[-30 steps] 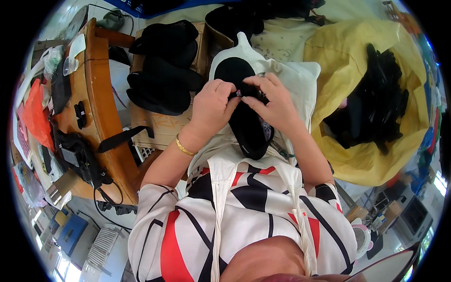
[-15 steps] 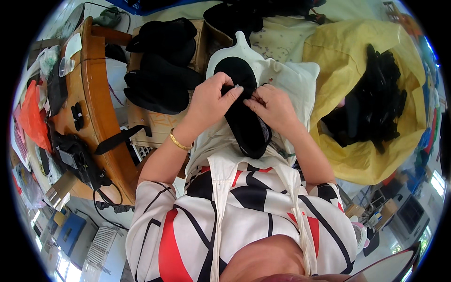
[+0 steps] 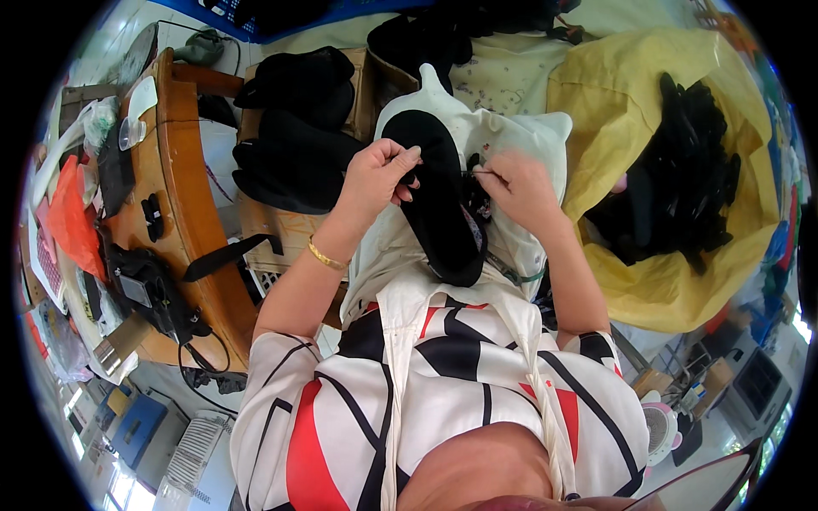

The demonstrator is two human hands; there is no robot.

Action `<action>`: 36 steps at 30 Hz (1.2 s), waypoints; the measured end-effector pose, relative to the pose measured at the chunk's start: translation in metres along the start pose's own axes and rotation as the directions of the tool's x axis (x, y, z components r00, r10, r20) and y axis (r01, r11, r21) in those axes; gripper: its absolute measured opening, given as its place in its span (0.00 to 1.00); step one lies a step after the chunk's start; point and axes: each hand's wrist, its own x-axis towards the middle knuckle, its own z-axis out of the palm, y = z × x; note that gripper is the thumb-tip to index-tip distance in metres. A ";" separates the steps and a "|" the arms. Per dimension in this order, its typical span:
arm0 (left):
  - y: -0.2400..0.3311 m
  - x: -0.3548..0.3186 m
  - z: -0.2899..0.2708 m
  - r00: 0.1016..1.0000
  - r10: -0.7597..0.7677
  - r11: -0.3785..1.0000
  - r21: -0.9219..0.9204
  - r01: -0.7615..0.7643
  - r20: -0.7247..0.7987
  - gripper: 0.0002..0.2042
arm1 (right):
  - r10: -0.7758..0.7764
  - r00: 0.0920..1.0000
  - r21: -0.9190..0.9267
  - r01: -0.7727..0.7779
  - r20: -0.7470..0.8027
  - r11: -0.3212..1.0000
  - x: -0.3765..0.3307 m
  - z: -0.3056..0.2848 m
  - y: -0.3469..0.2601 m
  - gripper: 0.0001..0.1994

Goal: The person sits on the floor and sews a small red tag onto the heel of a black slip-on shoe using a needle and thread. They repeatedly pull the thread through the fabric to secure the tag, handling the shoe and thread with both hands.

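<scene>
A black cloth shoe (image 3: 441,230) lies lengthwise over the white cloth (image 3: 503,136) on my lap, its rounded toe away from me and its patterned lining showing at the right edge. My left hand (image 3: 379,177) is closed at the shoe's left side, thumb and curled fingers gripping its edge near the opening. To the right of the shoe, my right hand (image 3: 515,189) is pinched and slightly blurred, its fingertips apart from the shoe. What it pinches is too small to make out. Small dark items (image 3: 475,170) show beside those fingertips.
More black shoes (image 3: 298,145) are stacked on a cardboard box (image 3: 281,223) at the left. Beyond it stands a wooden table (image 3: 183,213) with a black bag (image 3: 141,281) on it. At the right, a yellow sack (image 3: 596,111) holds black pieces (image 3: 669,187).
My hands were together over the shoe's middle and have drawn apart. The right hand moved right, off the shoe; the left shifted slightly left and stayed at its edge.
</scene>
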 end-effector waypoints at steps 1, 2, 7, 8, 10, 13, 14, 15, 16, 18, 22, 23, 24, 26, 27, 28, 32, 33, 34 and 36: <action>-0.001 -0.001 0.000 1.000 0.001 1.000 -0.010 -0.001 -0.006 0.13 | 0.025 0.997 0.051 -0.028 0.068 0.998 -0.002 -0.004 -0.001 0.10; 0.000 -0.002 0.001 1.000 0.002 1.000 -0.021 -0.003 -0.009 0.13 | 0.046 0.990 0.100 -0.060 0.137 0.993 -0.005 -0.010 -0.004 0.11; 0.002 -0.005 0.004 1.000 0.008 0.998 -0.064 -0.009 -0.012 0.13 | 0.121 0.975 0.241 -0.166 0.188 0.956 -0.028 -0.006 0.005 0.13; 0.002 -0.004 0.005 1.000 0.012 0.997 -0.070 -0.013 -0.013 0.12 | 0.076 0.991 0.078 -0.085 0.108 0.993 -0.031 -0.001 0.009 0.13; 0.001 -0.003 0.008 1.000 0.019 0.996 -0.082 -0.020 -0.015 0.12 | 0.052 0.997 -0.101 -0.057 -0.050 0.993 -0.029 0.003 0.013 0.14; -0.002 -0.004 0.008 1.000 0.016 0.998 -0.062 -0.017 -0.026 0.12 | 0.207 0.936 0.200 -0.153 -0.286 0.968 -0.008 0.010 0.006 0.16; -0.001 -0.003 0.009 1.000 0.020 0.998 -0.055 -0.021 -0.022 0.12 | 0.314 0.893 0.485 -0.128 -0.323 0.865 0.002 0.014 -0.004 0.16; 0.000 -0.003 0.010 1.000 0.023 0.999 -0.048 -0.024 -0.018 0.12 | 0.424 0.846 0.724 -0.069 -0.322 0.687 0.009 0.019 -0.014 0.17; 0.000 -0.002 0.010 0.999 0.028 0.999 -0.041 -0.028 -0.019 0.12 | 0.418 0.873 0.878 0.025 -0.252 0.478 0.013 0.027 -0.023 0.16; 0.000 -0.001 0.010 0.999 0.030 0.999 -0.036 -0.030 -0.020 0.13 | 0.349 0.927 0.987 0.157 -0.136 -0.034 0.019 0.042 -0.040 0.16; -0.002 -0.004 0.013 0.994 0.078 0.996 -0.036 -0.081 -0.074 0.12 | 0.366 0.916 0.829 0.074 0.163 -0.554 0.016 0.051 -0.038 0.17; -0.005 -0.003 0.012 0.991 0.101 0.994 -0.034 -0.105 -0.093 0.12 | 0.517 0.813 0.847 0.056 0.268 -0.528 0.017 0.042 -0.048 0.19; -0.008 -0.001 0.012 0.986 0.125 0.991 -0.032 -0.129 -0.111 0.11 | 0.446 0.862 0.855 0.028 0.242 -0.517 0.011 0.044 -0.047 0.19; -0.015 -0.001 0.011 0.983 0.147 0.989 -0.007 -0.148 -0.110 0.11 | 0.297 0.936 0.875 -0.022 0.188 -0.484 -0.009 0.046 -0.035 0.19; -0.018 -0.002 0.010 0.985 0.147 0.989 0.019 -0.146 -0.095 0.11 | 0.265 0.949 0.855 -0.012 0.174 -0.518 -0.022 0.049 -0.031 0.18; -0.019 -0.002 0.009 0.986 0.149 0.988 0.048 -0.145 -0.078 0.11 | 0.233 0.960 0.834 0.001 0.153 -0.551 -0.032 0.050 -0.030 0.16; -0.021 0.002 0.002 0.991 0.131 0.991 0.013 -0.131 0.034 0.09 | 0.277 0.949 0.807 0.047 0.147 -0.589 -0.033 0.048 -0.028 0.12; -0.022 0.002 -0.001 0.989 0.132 0.991 -0.003 -0.132 0.073 0.08 | 0.326 0.941 0.922 0.047 0.088 -0.385 -0.035 0.042 -0.032 0.10; -0.020 0.002 -0.005 0.980 0.186 0.978 0.080 -0.192 0.076 0.07 | 0.350 0.937 0.986 0.037 0.022 -0.163 -0.031 0.033 -0.038 0.08; -0.016 0.002 -0.009 0.952 0.290 0.921 0.242 -0.304 0.095 0.06 | 0.406 0.909 0.974 0.006 -0.100 0.225 -0.035 0.024 -0.040 0.05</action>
